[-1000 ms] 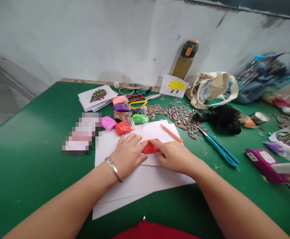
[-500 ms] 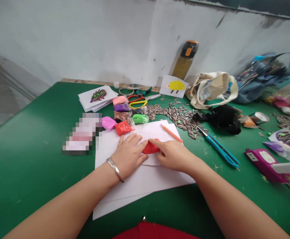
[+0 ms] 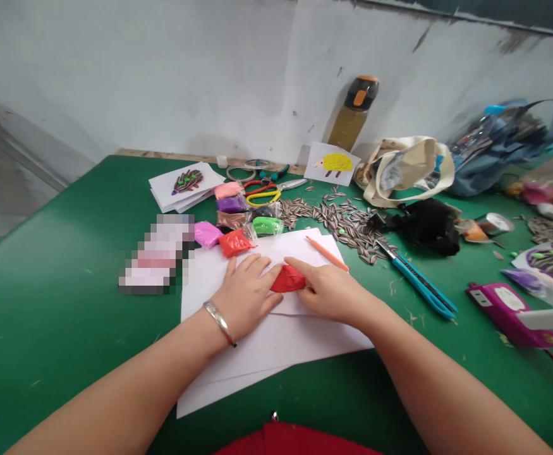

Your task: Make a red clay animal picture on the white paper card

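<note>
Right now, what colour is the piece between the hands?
The piece is red, seen in the head view.

Both hands (image 3: 244,296) (image 3: 332,292) touch a flat red patch (image 3: 287,280) on white paper sheets (image 3: 280,344).

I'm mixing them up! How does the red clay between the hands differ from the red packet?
The red clay looks bare between the left hand and right hand; the red packet sits in clear wrapping. The red clay looks flatter; the red packet looks puffier. Both are red.
</note>
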Motion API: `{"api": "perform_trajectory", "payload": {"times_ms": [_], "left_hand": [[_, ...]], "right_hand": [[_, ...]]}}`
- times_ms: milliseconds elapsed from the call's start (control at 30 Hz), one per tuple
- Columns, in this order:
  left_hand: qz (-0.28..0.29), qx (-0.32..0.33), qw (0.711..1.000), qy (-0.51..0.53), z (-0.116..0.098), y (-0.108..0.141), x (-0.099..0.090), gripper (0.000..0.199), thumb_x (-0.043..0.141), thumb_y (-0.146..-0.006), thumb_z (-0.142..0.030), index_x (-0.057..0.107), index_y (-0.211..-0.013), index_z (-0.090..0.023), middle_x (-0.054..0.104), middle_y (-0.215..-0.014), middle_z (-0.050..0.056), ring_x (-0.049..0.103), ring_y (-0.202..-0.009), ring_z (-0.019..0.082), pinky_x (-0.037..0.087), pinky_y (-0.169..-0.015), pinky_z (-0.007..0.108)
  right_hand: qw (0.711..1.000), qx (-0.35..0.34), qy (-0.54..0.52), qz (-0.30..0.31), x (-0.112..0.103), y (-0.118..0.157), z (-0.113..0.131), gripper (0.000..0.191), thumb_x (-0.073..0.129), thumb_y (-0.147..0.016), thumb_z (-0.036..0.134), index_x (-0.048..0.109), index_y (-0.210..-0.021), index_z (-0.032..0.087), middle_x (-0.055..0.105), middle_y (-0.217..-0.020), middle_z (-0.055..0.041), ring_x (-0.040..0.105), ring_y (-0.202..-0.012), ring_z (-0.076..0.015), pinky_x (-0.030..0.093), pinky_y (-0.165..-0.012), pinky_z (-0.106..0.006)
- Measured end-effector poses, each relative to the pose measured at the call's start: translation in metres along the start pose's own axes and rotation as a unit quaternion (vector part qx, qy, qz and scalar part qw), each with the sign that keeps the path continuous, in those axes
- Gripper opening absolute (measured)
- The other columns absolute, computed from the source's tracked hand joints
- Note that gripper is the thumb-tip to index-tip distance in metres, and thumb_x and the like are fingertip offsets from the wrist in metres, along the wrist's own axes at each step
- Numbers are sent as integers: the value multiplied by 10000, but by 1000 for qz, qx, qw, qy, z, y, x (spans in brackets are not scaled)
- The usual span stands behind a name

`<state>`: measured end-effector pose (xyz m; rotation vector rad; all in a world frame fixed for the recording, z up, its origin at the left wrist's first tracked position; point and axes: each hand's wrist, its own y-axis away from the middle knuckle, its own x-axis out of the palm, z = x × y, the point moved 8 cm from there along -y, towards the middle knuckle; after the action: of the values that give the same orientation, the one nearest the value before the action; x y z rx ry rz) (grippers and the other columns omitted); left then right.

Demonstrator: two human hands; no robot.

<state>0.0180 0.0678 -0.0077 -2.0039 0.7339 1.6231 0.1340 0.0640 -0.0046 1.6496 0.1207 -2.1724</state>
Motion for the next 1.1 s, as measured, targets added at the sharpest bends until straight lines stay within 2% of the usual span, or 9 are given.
{"api": "perform_trajectory", "payload": {"times_ms": [167,300,400,500,567,700,767,933,1100], "left_hand": [[-9,0,1000,0,0,0,-1,405,511,-910,-390,512,-1262,-190,519,-1274,125,441,-1163,299,343,-974,496],[-11,-3,1000,3,0,0,-1,405,513,-909,-389,508,-1264,-193,521,-1276,122,438,-1171,298,332,-980,487],[-11,1,1000,8,-1,0,-2,426,531,-898,-369,489,-1284,-196,520,-1277,121,446,-1158,296,334,-974,488],[-8,1,1000,9,-1,0,-3,417,542,-892,-352,496,-1277,-197,524,-1270,119,447,-1157,297,336,-970,485],[-6,-1,1000,6,-1,0,-3,401,538,-896,-351,507,-1267,-202,524,-1272,117,445,-1162,297,334,-971,482],[-4,2,1000,2,-1,0,-2,395,533,-900,-355,513,-1263,-200,521,-1283,116,444,-1168,296,329,-977,479],[-5,4,1000,0,-1,0,-2,402,531,-902,-359,508,-1269,-196,520,-1285,117,443,-1172,295,324,-985,479],[-1,4,1000,-3,-1,0,-2,411,530,-904,-363,500,-1277,-195,516,-1293,122,445,-1164,295,329,-978,481],[2,4,1000,1,-1,0,-2,414,538,-896,-357,493,-1278,-202,518,-1285,118,444,-1163,292,333,-974,476]], "right_hand": [[1000,-3,-8,-1,1,-1,1,553,454,-771,207,526,-1308,312,721,-857,-26,630,-713,-204,337,-584,-269],[997,-10,-72,-22,-3,0,-7,542,450,-772,173,534,-1298,272,691,-767,-10,625,-756,-203,387,-632,-279],[984,16,-157,-80,-11,0,-23,508,447,-788,153,509,-1287,228,647,-684,15,620,-798,-195,425,-713,-285],[964,65,-203,-158,-16,-2,-43,282,470,-831,202,577,-1089,238,665,-783,16,609,-724,-164,436,-703,-282],[960,52,-197,-191,-16,-5,-46,171,470,-854,209,611,-948,230,658,-819,0,619,-799,-168,438,-730,-279],[962,8,-137,-237,-17,-14,-42,187,480,-860,178,664,-873,203,612,-907,-54,596,-970,-200,446,-800,-292],[964,6,-116,-240,-15,-17,-41,203,487,-863,176,687,-893,196,602,-913,-69,585,-1025,-216,452,-840,-306],[977,-36,-62,-199,-6,-21,-33,293,446,-872,116,724,-907,204,669,-934,-72,560,-1140,-225,405,-991,-348],[980,-15,-60,-191,-6,-15,-38,314,429,-883,107,707,-1009,178,691,-1044,-108,533,-1210,-236,428,-970,-358]]}}
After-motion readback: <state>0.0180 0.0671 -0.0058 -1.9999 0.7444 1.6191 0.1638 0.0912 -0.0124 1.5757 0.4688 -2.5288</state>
